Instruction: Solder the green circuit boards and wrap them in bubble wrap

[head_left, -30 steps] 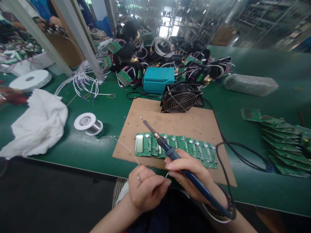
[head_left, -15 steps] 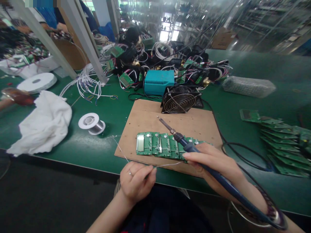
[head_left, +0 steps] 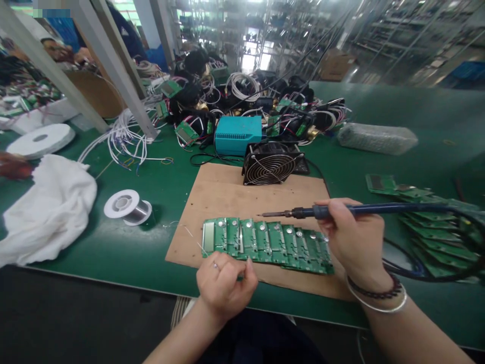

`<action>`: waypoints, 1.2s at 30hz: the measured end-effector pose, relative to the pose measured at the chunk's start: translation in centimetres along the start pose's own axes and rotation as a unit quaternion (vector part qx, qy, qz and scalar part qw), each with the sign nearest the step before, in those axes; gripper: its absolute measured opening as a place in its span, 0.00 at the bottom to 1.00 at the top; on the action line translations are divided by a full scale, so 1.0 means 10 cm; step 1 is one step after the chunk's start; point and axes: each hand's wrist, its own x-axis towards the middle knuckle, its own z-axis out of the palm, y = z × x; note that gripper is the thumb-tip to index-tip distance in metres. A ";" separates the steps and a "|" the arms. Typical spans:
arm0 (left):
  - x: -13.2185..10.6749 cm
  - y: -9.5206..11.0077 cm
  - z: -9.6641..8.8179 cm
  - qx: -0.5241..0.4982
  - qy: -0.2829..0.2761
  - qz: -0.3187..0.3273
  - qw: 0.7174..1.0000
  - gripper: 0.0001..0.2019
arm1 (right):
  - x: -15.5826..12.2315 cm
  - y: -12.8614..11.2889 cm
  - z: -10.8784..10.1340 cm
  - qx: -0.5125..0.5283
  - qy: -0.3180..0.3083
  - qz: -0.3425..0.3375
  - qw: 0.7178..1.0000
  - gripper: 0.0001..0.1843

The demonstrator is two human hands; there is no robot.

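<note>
A row of green circuit boards lies on a brown cardboard sheet near the table's front edge. My right hand is closed around a blue-handled soldering iron, held level above the boards with its tip pointing left. My left hand sits at the front edge of the boards, fingers pinched on a thin solder wire that runs left toward a solder spool.
A small black fan and a teal solder station stand behind the cardboard, with a heap of cables and boards beyond. More green boards are stacked at right. A white cloth lies at left. Another person's hands are at far left.
My right hand has swung the soldering iron from a steep angle to level, moving right and up off the boards. My left hand has moved up to the boards' front edge.
</note>
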 end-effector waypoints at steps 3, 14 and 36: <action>-0.01 -0.01 0.01 -0.002 0.001 -0.012 1.000 0.12 | -0.01 0.04 -0.02 -0.020 -0.020 0.006 1.000 0.15; -0.02 0.01 -0.02 -0.015 -0.011 -0.028 0.999 0.12 | -0.06 -0.04 0.01 -0.074 -0.045 -0.060 0.994 0.10; -0.02 0.01 0.01 -0.020 -0.019 -0.032 0.999 0.12 | -0.08 0.01 -0.03 -0.040 -0.024 -0.030 0.998 0.11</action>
